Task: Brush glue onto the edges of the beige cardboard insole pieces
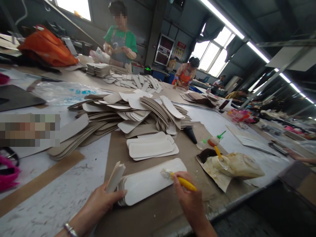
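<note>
A stack of long white board pieces with rounded corners [150, 184] lies on the brown sheet in front of me. My left hand [108, 197] grips a few narrow board pieces [115, 176] that stand tilted up, while its thumb presses the left end of the stack. In my right hand [187, 194] is a yellow-handled brush [185, 183]. Its bristles, coated in a whitish paste, touch the top board near its right end. Just beyond lies a smaller stack of white boards [150, 147].
A large heap of boards [133, 112] spreads across the table behind. To the right are a paste-smeared container [237, 166] with a yellow handle in it, small bottles [214, 141] and a black cone [190, 134]. A person in green [120, 39] stands across the table.
</note>
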Demonstrator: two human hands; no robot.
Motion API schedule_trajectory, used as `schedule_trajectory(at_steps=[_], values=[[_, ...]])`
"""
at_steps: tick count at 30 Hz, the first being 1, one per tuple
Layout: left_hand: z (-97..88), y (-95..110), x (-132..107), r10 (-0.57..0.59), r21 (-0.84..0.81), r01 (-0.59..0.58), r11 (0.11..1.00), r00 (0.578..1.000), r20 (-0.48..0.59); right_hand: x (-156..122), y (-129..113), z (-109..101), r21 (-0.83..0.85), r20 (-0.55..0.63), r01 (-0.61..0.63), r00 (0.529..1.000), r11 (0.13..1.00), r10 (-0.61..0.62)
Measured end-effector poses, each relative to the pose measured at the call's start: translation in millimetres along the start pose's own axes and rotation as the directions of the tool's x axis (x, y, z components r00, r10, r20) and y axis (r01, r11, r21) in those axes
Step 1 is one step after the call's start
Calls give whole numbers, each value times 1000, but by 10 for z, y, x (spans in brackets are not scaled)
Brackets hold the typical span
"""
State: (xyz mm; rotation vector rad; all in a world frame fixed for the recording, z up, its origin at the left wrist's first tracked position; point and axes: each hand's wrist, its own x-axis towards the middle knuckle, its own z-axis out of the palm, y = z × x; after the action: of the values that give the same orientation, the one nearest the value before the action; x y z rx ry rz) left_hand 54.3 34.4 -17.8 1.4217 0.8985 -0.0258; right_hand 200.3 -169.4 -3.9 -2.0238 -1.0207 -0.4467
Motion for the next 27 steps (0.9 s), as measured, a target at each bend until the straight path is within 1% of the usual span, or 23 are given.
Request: schedule_trajectory(at_steps=[2,4,6,8,10,12,13,15,17,18,20,21,23,24,25,26,27], values=[[-3,6,-2,9,-8,-9,1000,1000,2,80,209,-221,-171,-63,49,996,984,-60],[-8,-18,20,22,-17,-21,1000,1000,3,129,294,-382,-258,-64,85,992,962,-105],[-13,-60,60,26,-27,-26,999,1000,10,146,265,-455,-270,-40,116,991,956,-131],[-21,-98,101,31,-43,-31,999,999,16,149,183,-467,-256,-28,136,989,957,-148],[-51,-114,131,66,-114,-65,991,998,12,154,104,-461,-248,-41,140,987,959,-155],[-121,-102,140,104,-186,-108,977,994,-30,169,35,-462,-231,-52,109,991,967,-125],[-175,-88,132,119,-184,-128,975,991,-61,181,-3,-465,-213,-50,78,995,974,-91],[-306,-50,85,124,-119,-137,983,986,-109,206,-106,-472,-149,-37,-12,999,989,6],[-432,-7,-15,131,-78,-140,987,985,-116,226,-254,-470,-57,-18,-121,993,991,120],[-475,14,-84,135,-103,-145,984,986,-97,230,-340,-461,-2,2,-171,985,985,171],[-497,52,-246,119,-252,-111,961,993,15,225,-511,-407,122,86,-254,966,959,245],[-472,69,-331,99,-345,-61,937,991,93,215,-591,-357,186,153,-290,952,939,264],[-358,94,-490,71,-490,60,869,967,245,182,-725,-203,299,313,-369,909,880,275],[-279,103,-559,73,-526,101,844,952,299,158,-779,-105,343,394,-413,879,844,270],[-193,109,-618,80,-538,114,835,942,325,131,-824,0,379,475,-463,841,801,261],[-107,113,-668,93,-541,114,833,935,341,99,-861,103,413,550,-519,797,749,250],[-25,116,-709,107,-533,110,839,927,360,64,-890,196,446,626,-589,744,674,235]])
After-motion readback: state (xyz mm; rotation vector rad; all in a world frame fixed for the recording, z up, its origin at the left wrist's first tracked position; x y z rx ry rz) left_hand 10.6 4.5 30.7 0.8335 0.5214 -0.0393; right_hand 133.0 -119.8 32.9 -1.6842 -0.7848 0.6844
